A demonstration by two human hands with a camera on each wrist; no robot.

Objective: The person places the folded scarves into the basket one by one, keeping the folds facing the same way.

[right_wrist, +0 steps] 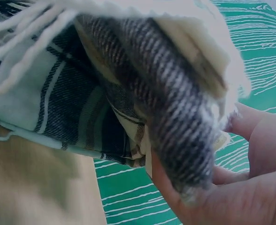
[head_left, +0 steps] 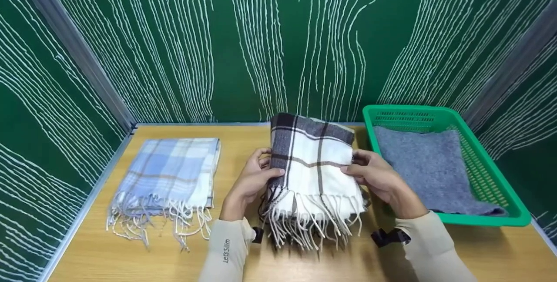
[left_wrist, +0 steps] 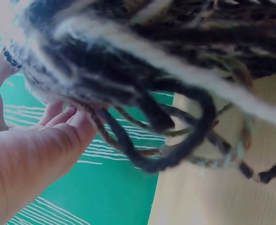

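A folded plaid scarf, white with dark grey-brown bands and long fringe, is held between both hands at the middle of the table. My left hand grips its left edge, thumb on top and fingers underneath. At the right edge, my right hand pinches it the same way. In the left wrist view, dark and white fringe strands dangle beside the left hand. The right wrist view shows thick folded layers of the scarf between the thumb and fingers of the right hand.
To the left, a folded light-blue plaid scarf lies on the wooden table, fringe towards me. A green plastic basket stands on the right with a folded grey cloth inside. Green panels with white lines enclose the table.
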